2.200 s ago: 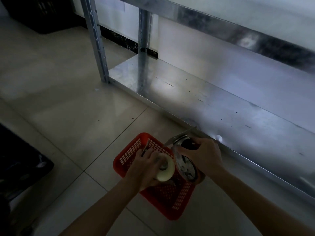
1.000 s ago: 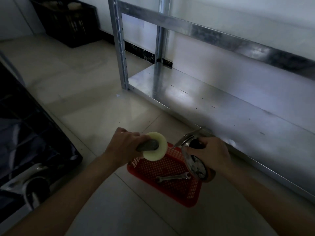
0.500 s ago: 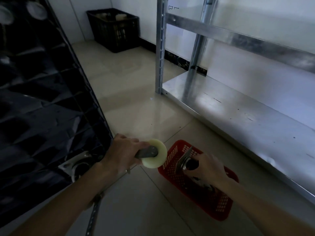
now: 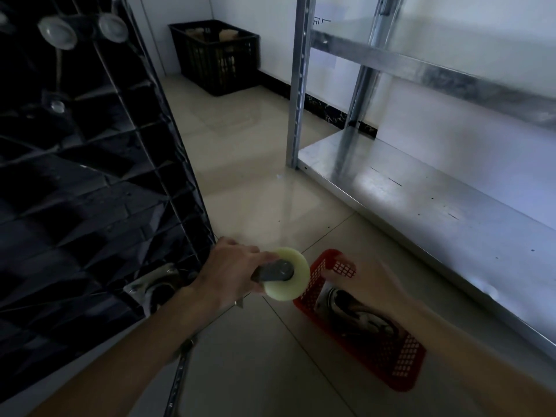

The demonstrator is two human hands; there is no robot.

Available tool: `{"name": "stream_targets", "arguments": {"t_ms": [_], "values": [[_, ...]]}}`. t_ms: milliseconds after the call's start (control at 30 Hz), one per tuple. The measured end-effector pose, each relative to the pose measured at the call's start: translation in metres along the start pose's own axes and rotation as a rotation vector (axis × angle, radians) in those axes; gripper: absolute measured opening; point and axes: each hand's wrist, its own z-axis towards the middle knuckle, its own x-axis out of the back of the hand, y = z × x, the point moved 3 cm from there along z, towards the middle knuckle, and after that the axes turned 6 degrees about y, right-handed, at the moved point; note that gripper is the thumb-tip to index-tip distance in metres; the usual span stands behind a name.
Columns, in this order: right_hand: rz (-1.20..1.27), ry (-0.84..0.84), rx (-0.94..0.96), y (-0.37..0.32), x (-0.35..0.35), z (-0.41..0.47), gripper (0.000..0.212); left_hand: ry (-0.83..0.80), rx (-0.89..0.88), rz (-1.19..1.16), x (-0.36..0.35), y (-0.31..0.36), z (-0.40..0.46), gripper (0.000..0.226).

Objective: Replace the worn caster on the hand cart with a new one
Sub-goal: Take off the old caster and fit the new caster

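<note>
The black hand cart [image 4: 90,191] stands tipped on its side at the left, ribbed underside facing me. A metal caster plate [image 4: 150,285] sits on its lower corner, and two wheels [image 4: 57,33] show at its top. My left hand [image 4: 228,276] grips the metal fork of a caster with a cream wheel [image 4: 288,275], held just right of the cart's lower edge. My right hand [image 4: 370,285] is blurred, fingers loose, above the red basket [image 4: 403,356]. A dark-wheeled caster [image 4: 358,311] lies inside the basket under that hand.
A steel shelf rack [image 4: 421,212] runs along the right, its lowest shelf near the floor. A black crate [image 4: 216,55] stands at the back wall. A thin metal bar [image 4: 180,365] lies on the tiled floor under my left forearm.
My view swung left, bringing the cart into sight. My left hand carried the cream-wheeled caster toward the cart. My right hand lowered the dark caster into the basket and let go.
</note>
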Motion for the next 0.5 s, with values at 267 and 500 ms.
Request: {"name": "stream_targets", "arguments": {"t_ms": [267,500], "values": [[0.595,-0.321,0.076,-0.087,0.004,-0.002,0.046,0.029,-0.07,0.038,0.029,0.005,-0.006,0.065],[0.679,-0.333,0.01,-0.11,0.0,-0.014,0.054,-0.001,-0.122,0.113,0.05,-0.002,-0.023,0.065]]}}
